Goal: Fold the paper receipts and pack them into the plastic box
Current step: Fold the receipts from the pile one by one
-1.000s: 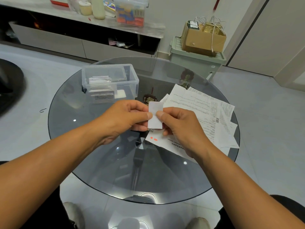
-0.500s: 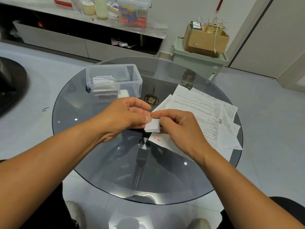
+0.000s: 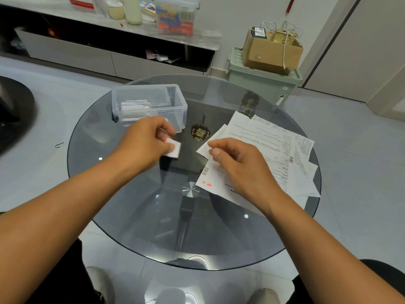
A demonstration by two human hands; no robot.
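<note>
- Here the left hand [image 3: 144,145] pinches a small folded receipt [image 3: 173,149] between thumb and fingers, holding it above the glass table [image 3: 131,216].
- The folded receipt sits just in front of the plastic box [image 3: 149,106], near its front right corner and not inside it.
- The box stands open on the far left part of the table; folded white slips [image 3: 135,105] lie inside it, stacked toward its left side.
- The right hand [image 3: 241,167] hovers over the loose receipts [image 3: 269,150] with fingers loosely curled; whether the fingertips grip a sheet cannot be told.
- The loose receipts lie flat and overlapping on the right side of the table, well apart from the box.
- A small dark red ornament [image 3: 199,132] shows between the box and the sheets.
- Beyond the table a cardboard box [image 3: 271,51] rests on a pale green bin [image 3: 260,82].
</note>
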